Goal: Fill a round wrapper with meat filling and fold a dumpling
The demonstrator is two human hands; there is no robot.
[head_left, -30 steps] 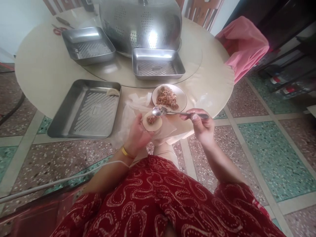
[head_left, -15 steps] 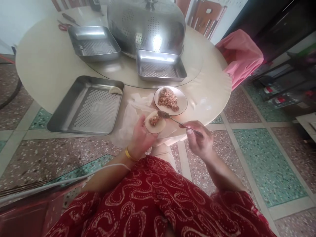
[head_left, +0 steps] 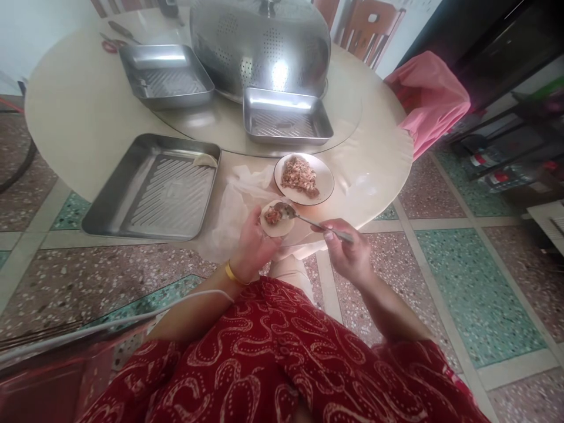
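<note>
"Where's the round wrapper (head_left: 287, 229) just now?"

"In the left hand (head_left: 253, 247), above the tabletop's near edge. The fingers curl loosely beneath it, part-way open, with the thumb along its left rim, so the hand has hold of it. A dab of filling (head_left: 272, 217) sits on top."

"And the right hand (head_left: 350, 252)?"

"Closed around the handle of a spoon (head_left: 304, 219), thumb on top. The spoon's bowl is over the wrapper, right beside the filling, and hides part of the dough. Whether it touches, I can't tell."

"Count things for me."

"One wrapper in hand, one spoon, one plate (head_left: 326, 189) with one mound of mince (head_left: 298, 176), and one folded dumpling (head_left: 205, 160). Three metal trays: a large one (head_left: 143, 202), with the dumpling by its far right corner, and two smaller, one far left (head_left: 167, 100), one (head_left: 288, 139) beyond the plate."

"What else is around?"

"Crumpled thin sheeting (head_left: 238, 197) lies between the large tray and the plate, close to the left hand. The large tray juts over the tabletop's (head_left: 379, 117) near left edge. A perforated metal dome (head_left: 259, 47) blocks the view of the middle of the far edge; red-handled scissors (head_left: 109, 46) lie toward the far left."
</note>
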